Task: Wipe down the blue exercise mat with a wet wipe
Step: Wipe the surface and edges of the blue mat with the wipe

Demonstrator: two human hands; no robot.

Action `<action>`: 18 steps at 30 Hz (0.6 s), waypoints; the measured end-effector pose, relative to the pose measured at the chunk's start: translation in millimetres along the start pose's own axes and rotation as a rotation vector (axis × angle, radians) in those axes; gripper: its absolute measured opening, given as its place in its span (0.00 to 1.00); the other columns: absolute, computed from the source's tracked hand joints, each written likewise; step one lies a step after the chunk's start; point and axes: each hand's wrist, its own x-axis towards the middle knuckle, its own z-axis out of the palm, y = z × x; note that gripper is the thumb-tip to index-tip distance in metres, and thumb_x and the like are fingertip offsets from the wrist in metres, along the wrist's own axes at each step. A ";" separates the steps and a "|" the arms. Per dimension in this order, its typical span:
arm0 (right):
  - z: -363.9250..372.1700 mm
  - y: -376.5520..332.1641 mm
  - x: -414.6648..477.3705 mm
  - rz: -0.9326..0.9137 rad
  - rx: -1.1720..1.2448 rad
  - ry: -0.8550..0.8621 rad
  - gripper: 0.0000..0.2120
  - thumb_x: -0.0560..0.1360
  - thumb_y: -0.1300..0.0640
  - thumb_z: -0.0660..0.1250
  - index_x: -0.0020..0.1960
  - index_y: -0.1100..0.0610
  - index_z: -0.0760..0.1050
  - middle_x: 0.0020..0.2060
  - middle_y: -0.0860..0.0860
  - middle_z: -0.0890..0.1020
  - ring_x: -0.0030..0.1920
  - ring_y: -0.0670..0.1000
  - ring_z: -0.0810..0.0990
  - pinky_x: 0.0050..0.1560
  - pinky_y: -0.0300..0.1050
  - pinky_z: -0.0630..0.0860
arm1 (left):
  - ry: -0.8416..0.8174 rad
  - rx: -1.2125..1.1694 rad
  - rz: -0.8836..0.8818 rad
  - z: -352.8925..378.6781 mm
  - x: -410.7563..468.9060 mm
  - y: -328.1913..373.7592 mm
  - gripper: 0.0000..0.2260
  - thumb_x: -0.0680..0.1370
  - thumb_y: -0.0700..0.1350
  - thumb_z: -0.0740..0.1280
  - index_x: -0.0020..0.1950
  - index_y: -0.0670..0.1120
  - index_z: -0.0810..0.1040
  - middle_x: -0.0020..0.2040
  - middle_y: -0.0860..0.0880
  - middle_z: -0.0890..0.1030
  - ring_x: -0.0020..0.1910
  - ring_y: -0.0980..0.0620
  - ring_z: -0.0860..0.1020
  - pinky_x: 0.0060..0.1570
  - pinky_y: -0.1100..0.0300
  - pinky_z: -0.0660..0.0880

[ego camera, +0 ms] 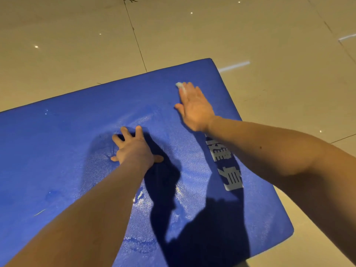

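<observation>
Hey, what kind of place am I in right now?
Probably an indoor gym or hall, though that is a guess: a thick blue exercise mat with printed white characters lies on a glossy tiled floor that reflects ceiling lights.

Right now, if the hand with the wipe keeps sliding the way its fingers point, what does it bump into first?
Nothing, it seems. The right hand, pressing the white wet wipe, points at the blue foam exercise mat's far edge; beyond lies bare glossy beige tiled floor.
</observation>
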 end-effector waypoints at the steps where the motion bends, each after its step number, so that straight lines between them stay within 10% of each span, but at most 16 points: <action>1: -4.9 17.0 5.5 0.064 -0.007 0.036 0.31 0.81 0.43 0.52 0.78 0.60 0.54 0.71 0.57 0.65 0.71 0.60 0.63 0.74 0.57 0.59 | -0.001 -0.003 0.001 0.1 -0.5 -0.4 0.57 0.60 0.65 0.81 0.79 0.59 0.49 0.78 0.48 0.45 0.78 0.36 0.46 0.62 0.30 0.72; 7: -20.2 64.1 26.1 0.509 -0.179 -0.033 0.32 0.83 0.44 0.43 0.80 0.64 0.48 0.78 0.59 0.54 0.78 0.61 0.52 0.77 0.57 0.51 | -0.013 -0.013 -0.005 -0.7 -2.5 1.3 0.57 0.60 0.65 0.81 0.79 0.59 0.49 0.79 0.49 0.43 0.78 0.37 0.45 0.64 0.30 0.70; 12: -5.1 -24.2 25.8 0.177 -0.040 0.056 0.30 0.82 0.46 0.53 0.76 0.65 0.58 0.71 0.59 0.66 0.70 0.61 0.64 0.71 0.56 0.61 | -0.016 -0.005 -0.003 -1.2 -2.2 2.2 0.58 0.60 0.65 0.81 0.80 0.59 0.48 0.79 0.48 0.43 0.78 0.37 0.45 0.64 0.30 0.70; 18: 5.8 -32.6 23.0 -0.060 0.000 -0.054 0.31 0.84 0.45 0.50 0.80 0.61 0.49 0.79 0.56 0.56 0.79 0.59 0.52 0.78 0.55 0.49 | -0.010 0.008 -0.005 -1.1 -2.0 2.7 0.59 0.60 0.66 0.81 0.80 0.59 0.47 0.80 0.49 0.42 0.79 0.37 0.45 0.64 0.30 0.70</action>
